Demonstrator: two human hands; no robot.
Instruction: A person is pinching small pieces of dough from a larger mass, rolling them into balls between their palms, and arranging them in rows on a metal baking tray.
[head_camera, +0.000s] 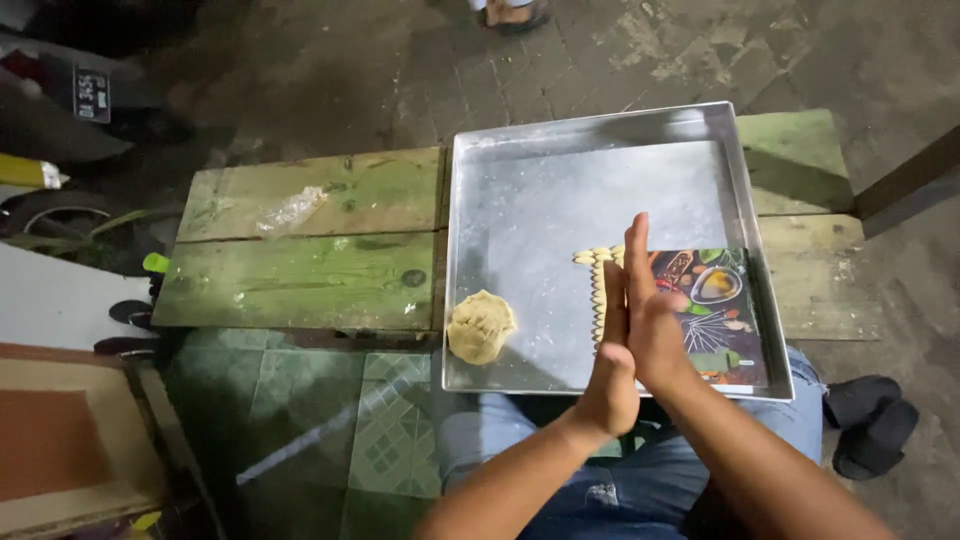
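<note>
My left hand (607, 375) and my right hand (652, 315) are pressed palm to palm above the near right part of a large metal tray (560, 170). Whatever lies between the palms is hidden. A ball of pale yellow dough (481, 326) sits in the tray's near left corner. A printed cutting board (715, 310) lies in the near right corner, with small shaped dough pieces (597, 275) lined along its left and top edges. The tray rests partly on my lap and partly on a green wooden bench (300, 270).
A crumpled clear plastic wrap (290, 210) lies on the bench's left planks. Black sandals (870, 425) rest on the ground at right. Another person's foot (512, 12) shows at the top. Green tiled floor (330, 420) lies below the bench; a parked vehicle (70, 110) stands far left.
</note>
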